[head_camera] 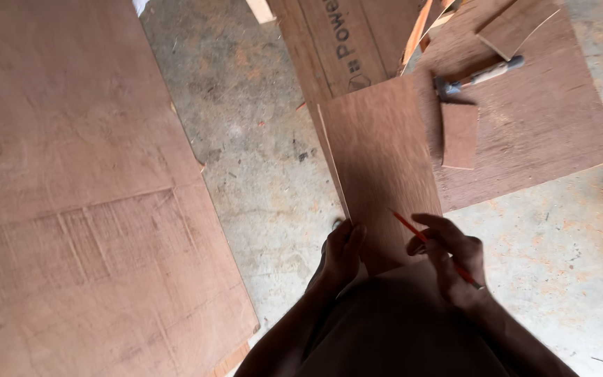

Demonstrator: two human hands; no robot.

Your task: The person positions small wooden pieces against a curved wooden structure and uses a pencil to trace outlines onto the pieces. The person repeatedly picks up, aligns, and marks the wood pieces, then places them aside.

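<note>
Your left hand [343, 253] pinches the near edge of the plywood strip [384, 167]; your right hand [455, 258] pinches a red pencil [433, 248] just over that strip, hammer [479, 75] beyond it

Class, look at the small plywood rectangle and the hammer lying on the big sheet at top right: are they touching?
Apart. The head view shows a strip of bare sheet between the hammer head and the top edge of the small plywood rectangle.
</note>
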